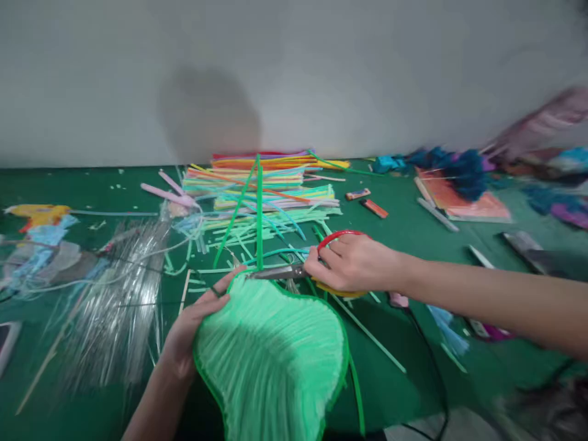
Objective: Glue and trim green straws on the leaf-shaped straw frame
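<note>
While handheld, scissors [294,271] at panel's [271,355] edge.

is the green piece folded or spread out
Spread out, as far as it shows: the green piece turns its broad, streaked face to view, the left hand at its edge. Its lower end is out of frame.

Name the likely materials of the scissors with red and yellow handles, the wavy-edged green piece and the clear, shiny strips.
Scissors: grey blades look like metal with a sheen; handles probably smooth plastic, given their bright colour.
Green piece: perhaps matte, fuzzy chenille, judging by its soft, fine streaks.
Clear strips: likely glossy plastic film, since they look see-through and glint.
</note>
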A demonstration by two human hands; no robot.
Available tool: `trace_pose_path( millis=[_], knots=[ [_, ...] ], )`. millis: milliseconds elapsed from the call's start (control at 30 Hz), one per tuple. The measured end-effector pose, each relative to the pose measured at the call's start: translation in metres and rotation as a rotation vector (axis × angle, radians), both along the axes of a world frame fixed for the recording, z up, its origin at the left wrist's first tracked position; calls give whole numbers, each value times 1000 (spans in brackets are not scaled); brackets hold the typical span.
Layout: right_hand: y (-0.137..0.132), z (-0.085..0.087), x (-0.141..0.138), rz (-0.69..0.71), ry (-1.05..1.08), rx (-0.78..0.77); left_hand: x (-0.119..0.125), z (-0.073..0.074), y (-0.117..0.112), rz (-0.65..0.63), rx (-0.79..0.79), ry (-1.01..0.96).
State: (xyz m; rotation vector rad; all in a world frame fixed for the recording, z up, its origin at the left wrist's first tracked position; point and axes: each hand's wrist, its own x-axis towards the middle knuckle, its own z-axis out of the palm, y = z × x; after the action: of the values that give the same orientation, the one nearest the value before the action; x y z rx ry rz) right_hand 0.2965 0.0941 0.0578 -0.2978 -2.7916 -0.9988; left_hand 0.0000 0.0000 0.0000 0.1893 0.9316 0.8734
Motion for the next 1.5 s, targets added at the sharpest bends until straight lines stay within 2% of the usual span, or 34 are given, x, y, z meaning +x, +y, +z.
trace_pose_path(
  millis=[167,300,633,700,833,900,1067,1200,1233,1367,1433,1500],
  knots=[
    [-4,12,1,-90,6,-48,-1,4,-2,-2,7,-13],
    [-3,13,0,-201,-11,-147,2,2,-2,-9,15,-18],
    [-1,13,12,-278,38,-231,-1,2,-4,-14,23,50],
    [-1,10,15,-391,72,-315,-1,4,-4,-28,35,77],
    [-8,-1,8,-900,140,-733,1,10,-5,-79,80,145],
    [-14,-8,-2,-1015,147,-875,2,13,-5,-105,107,189],
    [-27,-21,-31,-916,157,-1019,2,16,-5,-172,183,375],
    [-31,-8,-49,-788,207,-1092,3,16,-3,-222,249,512],
    [-32,-2,-53,-748,261,-1158,3,15,-2,-230,267,527],
    [-35,8,-67,-577,527,-1737,3,9,0,-254,313,548],
    [-36,4,-72,-580,558,-1837,3,7,0,-261,325,554],
    [-37,-3,-74,-597,577,-1834,4,7,-1,-263,335,564]
  ],
)
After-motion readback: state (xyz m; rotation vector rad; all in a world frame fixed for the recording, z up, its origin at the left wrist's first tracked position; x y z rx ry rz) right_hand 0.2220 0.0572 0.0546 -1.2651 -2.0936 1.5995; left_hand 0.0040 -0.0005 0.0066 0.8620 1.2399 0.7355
